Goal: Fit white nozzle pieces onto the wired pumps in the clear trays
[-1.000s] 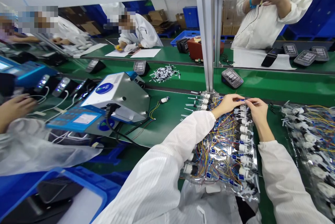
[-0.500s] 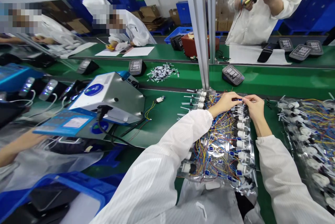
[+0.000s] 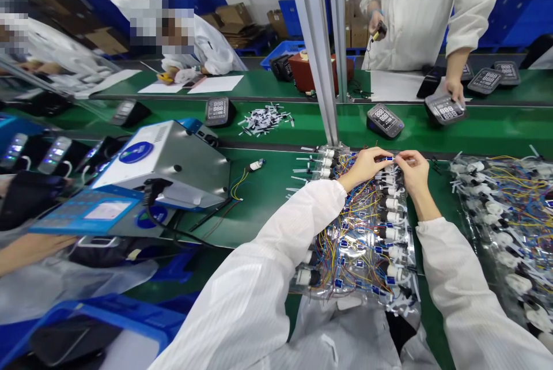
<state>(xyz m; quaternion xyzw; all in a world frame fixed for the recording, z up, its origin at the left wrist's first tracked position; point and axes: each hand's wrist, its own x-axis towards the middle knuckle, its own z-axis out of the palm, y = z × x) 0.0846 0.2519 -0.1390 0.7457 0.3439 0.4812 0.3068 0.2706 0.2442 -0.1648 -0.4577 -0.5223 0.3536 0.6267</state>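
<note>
Shifted only slightly since a moment ago, our left hand (image 3: 365, 167) and right hand (image 3: 415, 173) pinch a small blue connector (image 3: 389, 158) at the far end of a clear bag of wired pumps (image 3: 358, 243), with rows untouched below and another wired batch (image 3: 503, 226) beside it.

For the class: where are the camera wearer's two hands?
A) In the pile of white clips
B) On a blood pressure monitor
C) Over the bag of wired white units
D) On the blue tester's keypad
C: the left hand and right hand meet above the wired white units at the far end of the clear plastic bag.
</note>
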